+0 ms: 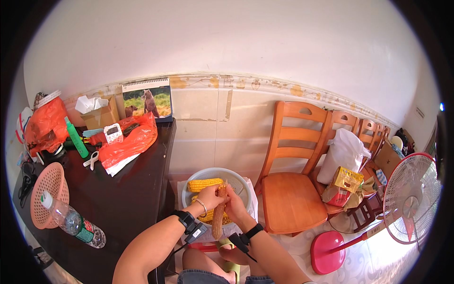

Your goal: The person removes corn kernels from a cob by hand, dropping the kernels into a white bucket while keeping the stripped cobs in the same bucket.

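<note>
Both hands hold one mostly bare corn cob (217, 222), over a pale round plastic basket (244, 183). My left hand (209, 197) grips its upper part from the left, with a bangle and a black strap at the wrist. My right hand (234, 206) closes on the same cob from the right, a black strap on that wrist too. Some yellow kernels show at the cob's top end. A full yellow corn cob (204, 184) lies in the basket behind my left hand. More yellow corn and loose kernels lie below, partly hidden by my hands.
A dark table (131, 198) at the left bears a pink basket (48, 198), a plastic bottle (79, 227), red plastic bags (131, 142) and a calendar (147, 101). Wooden chairs (294, 198) line the wall at the right, one with bags on it. A standing fan (409, 206) is farther right.
</note>
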Action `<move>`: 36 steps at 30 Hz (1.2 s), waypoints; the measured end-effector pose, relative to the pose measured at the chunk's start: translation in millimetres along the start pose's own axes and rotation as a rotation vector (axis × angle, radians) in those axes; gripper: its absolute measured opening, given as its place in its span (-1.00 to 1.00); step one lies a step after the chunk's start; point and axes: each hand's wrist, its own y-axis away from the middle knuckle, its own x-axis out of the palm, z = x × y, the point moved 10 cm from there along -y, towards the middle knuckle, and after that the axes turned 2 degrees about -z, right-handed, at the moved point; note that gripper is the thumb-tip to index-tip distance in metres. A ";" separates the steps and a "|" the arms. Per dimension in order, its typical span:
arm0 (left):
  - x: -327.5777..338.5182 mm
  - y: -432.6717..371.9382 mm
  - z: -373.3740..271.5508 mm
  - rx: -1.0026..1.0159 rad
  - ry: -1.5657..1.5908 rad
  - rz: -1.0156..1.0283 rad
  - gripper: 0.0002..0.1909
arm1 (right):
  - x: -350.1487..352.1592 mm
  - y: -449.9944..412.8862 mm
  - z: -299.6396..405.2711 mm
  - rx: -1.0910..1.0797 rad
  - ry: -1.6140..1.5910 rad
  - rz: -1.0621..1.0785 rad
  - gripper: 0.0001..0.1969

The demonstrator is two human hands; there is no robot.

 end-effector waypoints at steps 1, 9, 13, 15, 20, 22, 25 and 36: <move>-1.8 0.6 -0.1 0.000 -0.033 -0.010 -0.66 | 1.7 1.3 0.6 0.001 0.012 -0.011 -0.67; -5.6 1.0 -0.4 0.005 -0.105 -0.016 -0.65 | 0.4 1.5 -1.9 0.036 -0.003 0.016 -0.73; -5.8 -1.7 1.5 0.023 -0.120 -0.034 -0.65 | -3.3 -0.8 -2.5 0.012 0.027 0.025 -0.74; -5.9 -1.4 1.4 0.025 -0.123 -0.038 -0.65 | -4.1 -1.2 -2.8 0.007 0.022 0.020 -0.74; -13.1 3.0 1.2 -0.044 -0.278 -0.086 -0.64 | -19.7 10.3 10.3 -0.029 0.273 -0.271 -0.81; -13.5 3.4 2.1 -0.048 -0.249 -0.081 -0.63 | -21.1 10.1 17.4 -0.094 0.347 -0.286 -0.82; -13.4 3.4 4.2 -0.058 -0.198 -0.086 -0.63 | -29.0 9.4 24.1 -0.164 0.413 -0.308 -0.82; -9.6 -7.0 41.3 -0.154 -0.107 -0.129 -0.35 | -64.8 7.0 26.8 -0.234 0.409 -0.515 -0.72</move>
